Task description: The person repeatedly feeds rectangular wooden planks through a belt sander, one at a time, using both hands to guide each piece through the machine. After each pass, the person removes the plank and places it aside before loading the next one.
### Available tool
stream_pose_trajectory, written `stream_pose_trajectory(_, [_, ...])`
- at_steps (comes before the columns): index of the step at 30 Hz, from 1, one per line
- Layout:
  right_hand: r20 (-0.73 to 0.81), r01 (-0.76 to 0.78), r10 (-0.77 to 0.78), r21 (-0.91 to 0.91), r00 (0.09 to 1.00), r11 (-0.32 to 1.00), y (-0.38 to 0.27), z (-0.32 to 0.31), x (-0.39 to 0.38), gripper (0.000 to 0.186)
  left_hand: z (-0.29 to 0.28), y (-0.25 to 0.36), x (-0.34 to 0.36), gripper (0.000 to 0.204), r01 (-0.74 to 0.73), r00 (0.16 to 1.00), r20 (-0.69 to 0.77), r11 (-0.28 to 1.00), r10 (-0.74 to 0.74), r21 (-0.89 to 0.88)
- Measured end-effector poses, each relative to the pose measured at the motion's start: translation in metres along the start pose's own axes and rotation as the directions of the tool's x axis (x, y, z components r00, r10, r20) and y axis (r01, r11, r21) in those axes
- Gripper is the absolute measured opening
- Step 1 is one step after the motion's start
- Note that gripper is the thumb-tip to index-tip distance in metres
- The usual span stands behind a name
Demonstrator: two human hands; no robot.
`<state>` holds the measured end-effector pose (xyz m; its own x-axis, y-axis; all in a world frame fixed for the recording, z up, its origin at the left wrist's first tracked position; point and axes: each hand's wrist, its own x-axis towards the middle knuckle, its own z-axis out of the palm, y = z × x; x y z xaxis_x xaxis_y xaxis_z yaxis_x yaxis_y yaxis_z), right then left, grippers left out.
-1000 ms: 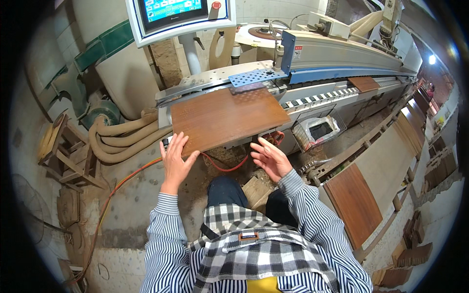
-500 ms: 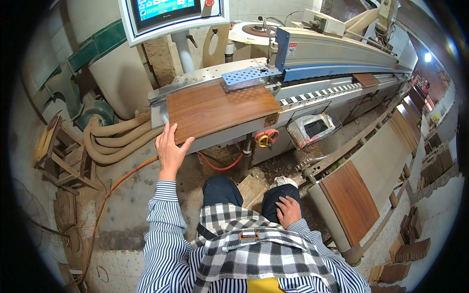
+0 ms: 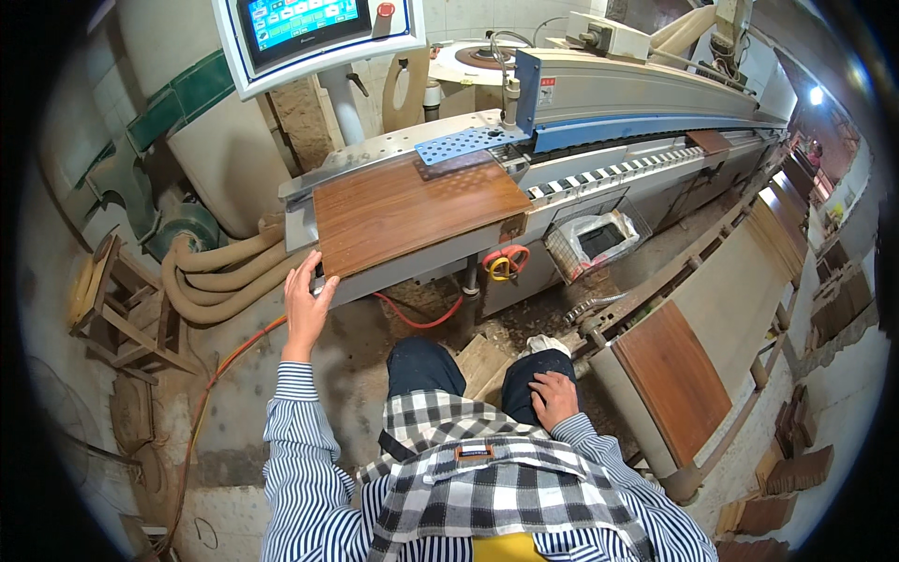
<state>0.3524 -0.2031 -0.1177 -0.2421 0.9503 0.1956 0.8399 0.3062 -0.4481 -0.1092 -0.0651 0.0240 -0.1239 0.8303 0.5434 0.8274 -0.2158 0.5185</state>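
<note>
A brown wood-grain panel [image 3: 421,211] lies on the infeed table of a long machine, its far part beside a blue perforated plate [image 3: 459,142]. My left hand [image 3: 306,295], fingers apart, touches the panel's near left corner without gripping it. My right hand [image 3: 552,395] rests with loosely bent, separated fingers on my dark-trousered right thigh, holding nothing. Orange and yellow scissors [image 3: 506,262] hang on the machine's front below the panel.
A screen on a post [image 3: 309,23] stands behind. Hoses [image 3: 201,295] and a wooden stool [image 3: 122,323] are at left. A wire basket [image 3: 599,244] hangs at front. At right runs a conveyor [image 3: 740,300] carrying panels, with stacked boards and a distant person [image 3: 815,161].
My right hand has dropped from near the panel's front edge onto my thigh. My left hand has shifted left at the corner, and the panel sits slightly farther from me, uncovering the scissors.
</note>
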Motion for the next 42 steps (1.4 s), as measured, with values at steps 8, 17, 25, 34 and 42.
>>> stream_pose_trajectory(8, [-0.020,-0.003,0.003,0.007,1.000,1.000,0.001,0.001,0.001,0.025,-0.003,0.008,0.004,0.046,0.045,0.997,0.065,0.998,-0.043,-0.031])
stream_pose_trajectory(17, [-0.052,0.009,-0.008,0.014,0.999,1.000,0.001,0.002,0.000,0.024,0.043,0.036,0.026,0.045,-0.128,0.991,0.043,0.988,0.124,0.092])
stream_pose_trajectory(25, [-0.116,-0.039,0.058,0.153,0.992,0.987,0.007,0.002,0.003,0.024,0.099,0.068,0.039,0.049,-0.223,0.974,0.045,0.972,0.221,0.073])
stream_pose_trajectory(34, [-0.215,-0.316,0.246,-0.416,0.945,0.852,0.121,-0.046,0.023,0.058,0.106,0.067,0.031,0.051,-0.333,0.941,0.018,0.918,0.337,0.213])
stream_pose_trajectory(42, [-0.132,-0.224,0.183,-0.476,0.974,0.851,0.138,-0.059,-0.004,0.059,0.108,0.068,0.029,0.052,-0.320,0.945,0.002,0.924,0.327,0.209])
